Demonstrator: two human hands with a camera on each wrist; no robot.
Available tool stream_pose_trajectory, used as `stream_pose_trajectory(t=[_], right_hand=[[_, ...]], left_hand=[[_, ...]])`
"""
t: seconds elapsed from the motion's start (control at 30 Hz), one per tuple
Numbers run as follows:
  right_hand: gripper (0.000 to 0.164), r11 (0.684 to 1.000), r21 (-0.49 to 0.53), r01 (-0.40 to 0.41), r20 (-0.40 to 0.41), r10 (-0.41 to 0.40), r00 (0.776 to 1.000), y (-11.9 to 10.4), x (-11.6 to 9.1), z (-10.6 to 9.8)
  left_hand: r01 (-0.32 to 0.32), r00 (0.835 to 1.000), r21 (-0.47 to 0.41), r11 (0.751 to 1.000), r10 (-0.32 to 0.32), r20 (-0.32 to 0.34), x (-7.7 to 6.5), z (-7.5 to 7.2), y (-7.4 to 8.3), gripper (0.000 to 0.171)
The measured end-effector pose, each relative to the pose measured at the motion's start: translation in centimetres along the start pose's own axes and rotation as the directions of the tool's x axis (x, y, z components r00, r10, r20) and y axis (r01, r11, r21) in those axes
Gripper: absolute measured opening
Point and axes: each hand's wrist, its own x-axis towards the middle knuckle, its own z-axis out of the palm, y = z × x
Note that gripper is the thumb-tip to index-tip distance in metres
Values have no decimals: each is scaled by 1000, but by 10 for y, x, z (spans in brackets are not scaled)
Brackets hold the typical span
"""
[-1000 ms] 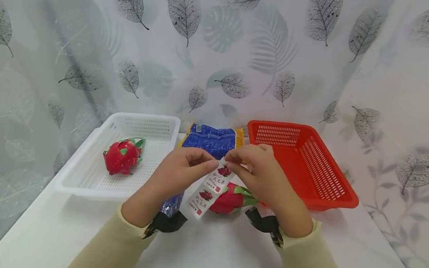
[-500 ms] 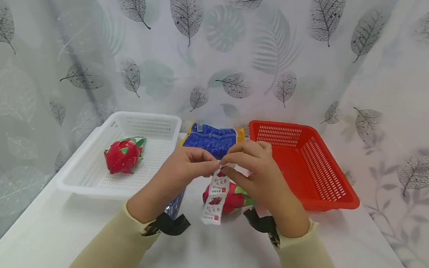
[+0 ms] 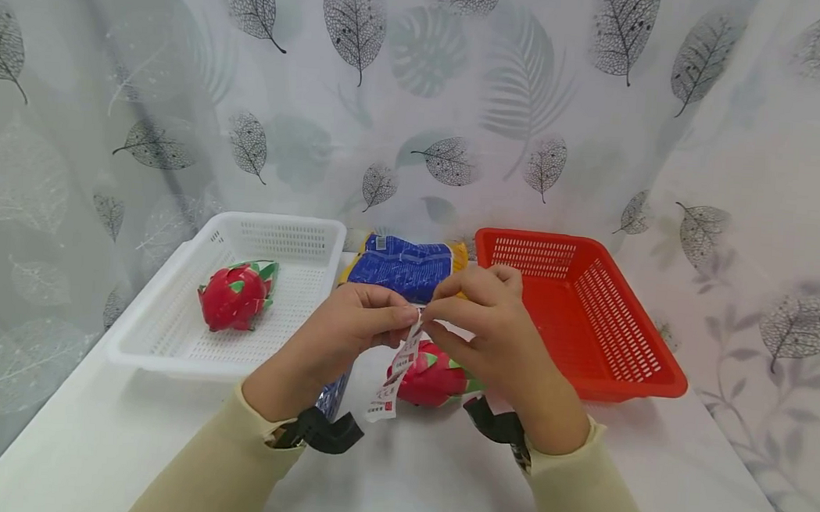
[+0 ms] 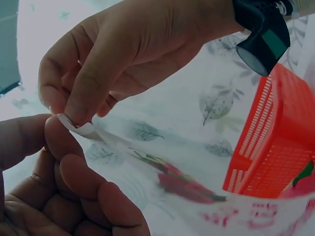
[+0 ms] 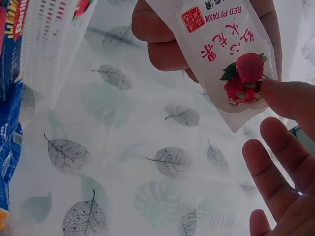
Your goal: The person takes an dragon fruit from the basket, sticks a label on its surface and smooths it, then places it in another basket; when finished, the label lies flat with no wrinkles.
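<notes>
A strip of white stickers (image 3: 403, 365), printed with dragon fruit pictures, hangs between the hands over the table. The left hand (image 3: 353, 323) pinches its upper end between thumb and fingers. From the other side the right hand (image 3: 486, 323) pinches at the same end, its other fingers spread. In the right wrist view the sticker label (image 5: 229, 34) reads "RED PITAYA", and a right fingertip lies at the edge of the picture. The strip's end looks curled in the left wrist view, right at the fingertips. A dragon fruit (image 3: 437, 383) lies on the table behind the strip.
A white basket (image 3: 159, 327) on the left holds another dragon fruit (image 3: 234, 300). On the right stands a red basket (image 3: 578, 321). A blue and yellow bag (image 3: 398, 267) lies between them, and a blue packet (image 3: 332, 396) shows beyond the left wrist.
The strip has swung from slanting and facing the camera to hanging, then twisted edge-on. Both hands stay near the same spot, their fingers closer together at its upper end.
</notes>
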Motion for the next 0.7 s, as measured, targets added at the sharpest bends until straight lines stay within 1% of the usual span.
stream_pose_trajectory(t=[0.07, 0.17, 0.27, 0.33, 0.47, 0.57, 0.7], right_hand=[[21, 999, -32, 9, 4, -9, 1000, -1, 0, 0], [18, 998, -63, 10, 19, -9, 1000, -1, -1, -1], [19, 998, -65, 7, 40, -5, 999, -1, -2, -2], [20, 998, -65, 13, 46, -10, 999, -1, -2, -1], [20, 994, -99, 46, 51, -41, 998, 0, -1, 2], [22, 989, -133, 68, 60, -61, 996, 0, -1, 5], [26, 980, -189, 62, 93, -45, 995, -1, -1, 9]], left_hand=[[20, 1000, -7, 1000, -20, -3, 0, 1, -1, 22], [33, 999, -31, 999, -33, 1, 1, 2, -2, 22], [24, 1000, -39, 999, -23, 17, 2, 2, -5, 24], [21, 1000, -37, 999, -20, 17, 3, 1, -7, 24], [36, 999, -34, 999, -37, -7, 4, 1, -8, 24], [54, 998, -64, 996, -56, -26, 5, 1, -9, 23], [66, 997, -104, 992, -69, -30, 6, 1, -11, 24]])
